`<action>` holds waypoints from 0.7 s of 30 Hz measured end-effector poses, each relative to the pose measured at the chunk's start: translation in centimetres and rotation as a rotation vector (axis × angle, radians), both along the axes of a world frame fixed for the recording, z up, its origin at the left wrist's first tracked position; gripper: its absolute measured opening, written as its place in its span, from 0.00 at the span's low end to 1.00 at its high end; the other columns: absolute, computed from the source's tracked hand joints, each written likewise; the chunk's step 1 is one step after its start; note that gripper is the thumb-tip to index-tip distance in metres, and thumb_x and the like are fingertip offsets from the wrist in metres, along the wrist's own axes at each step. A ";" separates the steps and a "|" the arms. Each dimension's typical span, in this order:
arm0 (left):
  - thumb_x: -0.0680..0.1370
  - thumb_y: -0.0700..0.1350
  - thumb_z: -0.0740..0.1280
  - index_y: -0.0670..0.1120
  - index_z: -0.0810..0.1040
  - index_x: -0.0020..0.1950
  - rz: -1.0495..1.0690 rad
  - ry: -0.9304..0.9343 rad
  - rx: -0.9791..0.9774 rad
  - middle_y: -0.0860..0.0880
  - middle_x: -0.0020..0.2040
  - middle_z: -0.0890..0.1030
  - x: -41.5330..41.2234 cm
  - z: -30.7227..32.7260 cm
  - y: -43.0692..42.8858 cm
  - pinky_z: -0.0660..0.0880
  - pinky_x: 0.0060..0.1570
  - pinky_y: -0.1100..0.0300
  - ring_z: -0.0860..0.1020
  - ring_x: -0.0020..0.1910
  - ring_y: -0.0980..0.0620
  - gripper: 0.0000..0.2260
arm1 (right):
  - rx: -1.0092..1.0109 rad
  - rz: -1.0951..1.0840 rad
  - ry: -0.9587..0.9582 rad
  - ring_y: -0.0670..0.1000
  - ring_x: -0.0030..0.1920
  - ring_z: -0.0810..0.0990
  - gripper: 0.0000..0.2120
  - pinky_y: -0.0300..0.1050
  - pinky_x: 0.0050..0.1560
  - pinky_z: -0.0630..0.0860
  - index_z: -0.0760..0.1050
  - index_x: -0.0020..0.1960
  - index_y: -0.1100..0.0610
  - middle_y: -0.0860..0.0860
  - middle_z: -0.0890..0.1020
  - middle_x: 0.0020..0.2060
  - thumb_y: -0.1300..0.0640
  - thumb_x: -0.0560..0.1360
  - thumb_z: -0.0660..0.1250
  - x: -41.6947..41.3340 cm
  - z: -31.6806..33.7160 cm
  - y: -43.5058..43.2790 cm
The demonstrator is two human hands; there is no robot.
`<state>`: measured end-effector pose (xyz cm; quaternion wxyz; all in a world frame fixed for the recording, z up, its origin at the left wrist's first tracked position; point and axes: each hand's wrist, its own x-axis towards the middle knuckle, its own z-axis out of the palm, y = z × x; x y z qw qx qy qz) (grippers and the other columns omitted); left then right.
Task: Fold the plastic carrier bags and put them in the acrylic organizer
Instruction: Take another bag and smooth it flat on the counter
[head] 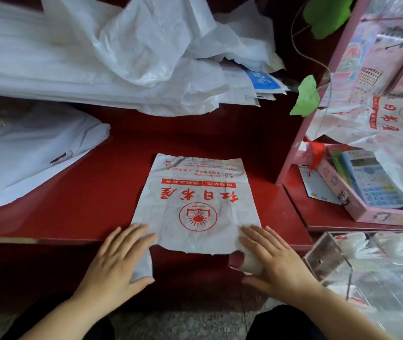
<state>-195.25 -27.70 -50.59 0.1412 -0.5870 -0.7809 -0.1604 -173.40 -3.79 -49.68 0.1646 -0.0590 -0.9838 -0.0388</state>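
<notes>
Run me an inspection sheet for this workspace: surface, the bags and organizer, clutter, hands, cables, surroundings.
Surface: glossy dark red counter, with the bag laid at its near edge.
Job's things: white carrier bag with red print lies flat and unfolded, handles hanging over the edge; acrylic organizer at lower right, with what look like bags inside.
Clutter: heap of white bags at the back; calculator in a pink box on the right.
Hands: left hand flat on the left handle; right hand flat on the right handle.
Cables: none certain; thin strand by the green leaves may be a stem.
Surroundings: pink shelf post on the right; speckled floor below.
</notes>
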 end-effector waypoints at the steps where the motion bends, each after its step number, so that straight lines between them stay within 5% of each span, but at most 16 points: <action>1: 0.69 0.60 0.58 0.46 0.68 0.63 0.010 0.032 -0.043 0.48 0.62 0.70 -0.4 -0.4 0.2 0.47 0.71 0.60 0.68 0.61 0.49 0.27 | 0.053 -0.019 -0.026 0.51 0.64 0.67 0.30 0.44 0.70 0.51 0.66 0.64 0.55 0.54 0.77 0.61 0.39 0.68 0.58 0.0 -0.3 0.2; 5: 0.66 0.44 0.58 0.45 0.68 0.62 0.011 0.112 -0.022 0.46 0.58 0.78 -1.2 -0.1 1.0 0.52 0.65 0.60 0.69 0.59 0.51 0.23 | 0.141 -0.074 0.080 0.54 0.58 0.74 0.22 0.44 0.67 0.56 0.68 0.60 0.58 0.54 0.82 0.53 0.56 0.66 0.54 -0.3 -0.1 0.5; 10: 0.68 0.42 0.57 0.48 0.70 0.53 -0.034 -0.034 0.107 0.48 0.47 0.83 -1.2 1.2 0.7 0.57 0.58 0.69 0.72 0.51 0.55 0.15 | 0.012 -0.024 0.177 0.53 0.43 0.84 0.16 0.45 0.48 0.78 0.83 0.45 0.59 0.52 0.84 0.45 0.56 0.67 0.59 -0.2 1.2 0.2; 14: 0.68 0.47 0.62 0.58 0.75 0.46 -0.060 -0.329 0.268 0.71 0.45 0.78 0.1 2.7 -0.2 0.56 0.58 0.79 0.71 0.50 0.73 0.09 | -0.133 0.016 0.276 0.46 0.44 0.79 0.14 0.36 0.50 0.72 0.83 0.41 0.60 0.51 0.84 0.40 0.53 0.66 0.62 0.6 1.7 -0.6; 16: 0.70 0.43 0.69 0.64 0.78 0.43 0.005 -0.635 0.342 0.76 0.44 0.76 1.0 4.3 -0.2 0.59 0.57 0.78 0.70 0.49 0.78 0.13 | -0.323 -0.026 0.303 0.46 0.46 0.76 0.16 0.31 0.49 0.69 0.82 0.41 0.60 0.45 0.83 0.37 0.50 0.65 0.62 1.0 2.7 -0.9; 18: 0.69 0.41 0.73 0.58 0.81 0.41 0.017 -0.949 0.360 0.61 0.42 0.82 1.0 5.8 0.5 0.67 0.45 0.76 0.75 0.40 0.70 0.10 | -0.720 -0.135 0.311 0.39 0.40 0.77 0.12 0.27 0.40 0.70 0.79 0.39 0.53 0.37 0.80 0.31 0.46 0.62 0.64 1.0 4.4 -1.2; 21: 0.70 0.42 0.72 0.54 0.76 0.45 0.067 -1.075 0.415 0.51 0.38 0.80 0.1 7.5 2.5 0.66 0.33 0.76 0.74 0.35 0.60 0.10 | -1.054 -0.174 0.312 0.37 0.31 0.74 0.03 0.29 0.32 0.68 0.75 0.35 0.52 0.40 0.79 0.28 0.54 0.62 0.65 -0.7 6.1 -0.6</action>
